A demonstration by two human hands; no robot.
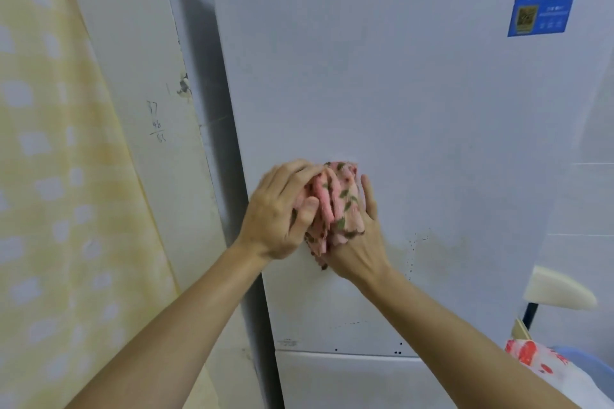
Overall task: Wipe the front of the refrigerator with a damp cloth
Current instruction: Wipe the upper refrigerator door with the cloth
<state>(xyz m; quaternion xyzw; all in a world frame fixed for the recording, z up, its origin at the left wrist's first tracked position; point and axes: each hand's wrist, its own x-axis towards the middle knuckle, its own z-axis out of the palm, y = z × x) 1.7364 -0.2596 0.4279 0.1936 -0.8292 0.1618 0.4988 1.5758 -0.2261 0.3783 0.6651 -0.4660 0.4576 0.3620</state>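
Observation:
A bunched pink cloth point(335, 202) with green and brown leaf prints is held between both hands in front of the white refrigerator door point(415, 116). My left hand point(282, 212) grips the cloth's left side, fingers curled over its top and thumb pressed into it. My right hand point(358, 239) holds the cloth from the right and below, fingers stretched up along its side. A smear of dark specks and grime point(418, 249) marks the door just right of my hands.
A blue label point(545, 0) is stuck on the door's upper right. The seam to a lower door point(345, 354) runs below. A yellow dotted curtain point(56, 176) hangs at the left beside a wall. A cream chair back point(561, 289) and a red-and-white bag point(545, 362) sit at the lower right.

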